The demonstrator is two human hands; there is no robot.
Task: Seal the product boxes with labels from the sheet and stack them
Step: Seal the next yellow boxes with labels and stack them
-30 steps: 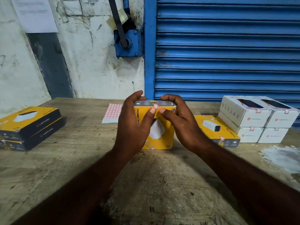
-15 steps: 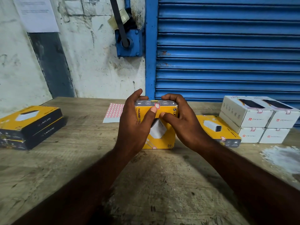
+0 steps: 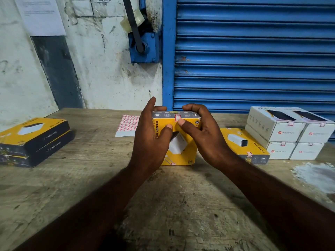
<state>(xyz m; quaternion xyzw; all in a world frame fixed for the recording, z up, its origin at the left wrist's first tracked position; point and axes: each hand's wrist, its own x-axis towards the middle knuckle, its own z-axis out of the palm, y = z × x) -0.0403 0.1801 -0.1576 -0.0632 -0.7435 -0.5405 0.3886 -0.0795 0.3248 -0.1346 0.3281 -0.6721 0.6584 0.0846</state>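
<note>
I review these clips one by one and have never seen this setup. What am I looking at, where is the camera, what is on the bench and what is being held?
No machine here: a person's bare hands, filmed by a camera on their head looking down. The left hand and right hand hold a yellow box upright on the wooden bench, thumbs by a label over its top edge. Behind lies the label sheet; left, two dark boxes stacked; right, another yellow box and white boxes stacked.

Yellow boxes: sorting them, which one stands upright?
The yellow box held between both hands; the yellow box to its right lies flat.
</note>
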